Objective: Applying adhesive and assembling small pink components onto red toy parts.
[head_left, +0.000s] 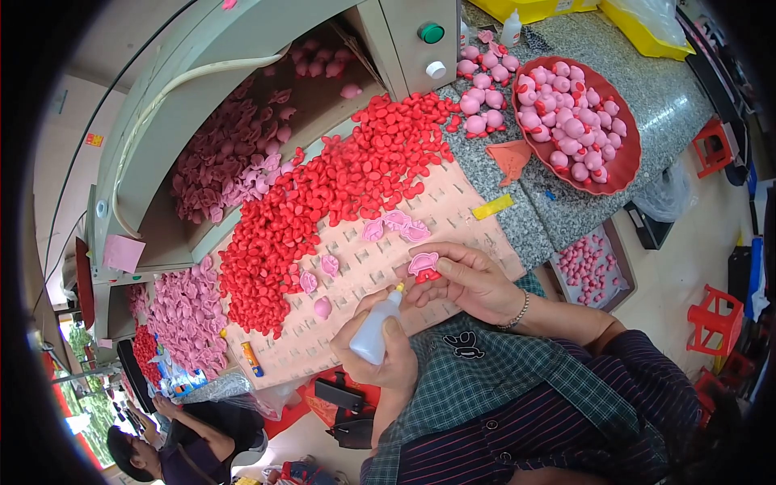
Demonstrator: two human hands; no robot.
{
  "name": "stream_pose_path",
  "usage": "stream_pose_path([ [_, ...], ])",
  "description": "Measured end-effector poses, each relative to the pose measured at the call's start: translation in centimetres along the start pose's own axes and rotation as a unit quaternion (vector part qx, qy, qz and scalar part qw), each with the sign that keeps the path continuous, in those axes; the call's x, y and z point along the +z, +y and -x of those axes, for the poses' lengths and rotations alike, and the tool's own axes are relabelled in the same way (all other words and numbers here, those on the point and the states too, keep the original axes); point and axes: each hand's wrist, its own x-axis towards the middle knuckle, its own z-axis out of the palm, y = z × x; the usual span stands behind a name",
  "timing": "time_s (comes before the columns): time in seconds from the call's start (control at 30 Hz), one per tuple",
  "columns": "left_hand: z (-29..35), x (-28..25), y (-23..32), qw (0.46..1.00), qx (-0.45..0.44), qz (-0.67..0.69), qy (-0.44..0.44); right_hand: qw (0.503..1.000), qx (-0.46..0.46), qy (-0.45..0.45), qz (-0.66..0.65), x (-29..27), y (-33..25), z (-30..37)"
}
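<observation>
Pink-red piece [423, 265] in right grip [482, 291]

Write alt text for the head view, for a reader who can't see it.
A person's left hand holds a pale squeeze bottle, its yellow tip near a small pink and red piece in the right hand. A pink board beneath them bears heaped red pieces; at upper right, a red basin holds round pink pieces.

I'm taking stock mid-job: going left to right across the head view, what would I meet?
Pink paper note → orange tube → loose pink ball → squeeze bottle in the left hand → pink-and-red piece in the right hand → yellow strip → large red bowl.
</observation>
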Motion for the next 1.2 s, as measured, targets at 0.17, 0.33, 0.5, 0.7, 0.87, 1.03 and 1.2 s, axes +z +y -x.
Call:
stream_pose_path([
  [0.17, -0.07, -0.11, -0.14, 0.999, 0.028, -0.043, -0.016, 1.0, 0.006, 0.003, -0.019, 0.2, -0.14, -0.02],
  [0.33, 0.06, 0.19, 0.04, 0.998, 0.019, -0.053, 0.001, 1.0, 0.001, 0.01, -0.016, 0.37, -0.31, -0.15],
  [0.5, 0.25, 0.45, -0.68, 0.999, 0.035, -0.025, 0.002, 0.999, -0.003, 0.0, -0.033, 0.3, -0.2, -0.2],
  [0.7, 0.29, 0.78, -0.83, 0.999, 0.03, -0.016, 0.005, 0.999, -0.013, -0.009, -0.047, 0.07, -0.06, -0.25],
  [0.87, 0.33, 0.75, -0.88, 0.999, 0.033, -0.005, 0.001, 0.999, -0.018, -0.011, -0.044, 0.02, 0.0, -0.24],
  [1.03, 0.33, 0.64, -0.77, 1.0, 0.02, -0.023, 0.0, 0.999, -0.016, -0.011, -0.044, 0.0, 0.01, -0.32],
  [1.2, 0.13, 0.75, -0.73, 0.999, 0.024, -0.022, -0.003, 0.999, -0.016, -0.011, -0.046, -0.14, 0.08, -0.35],
])
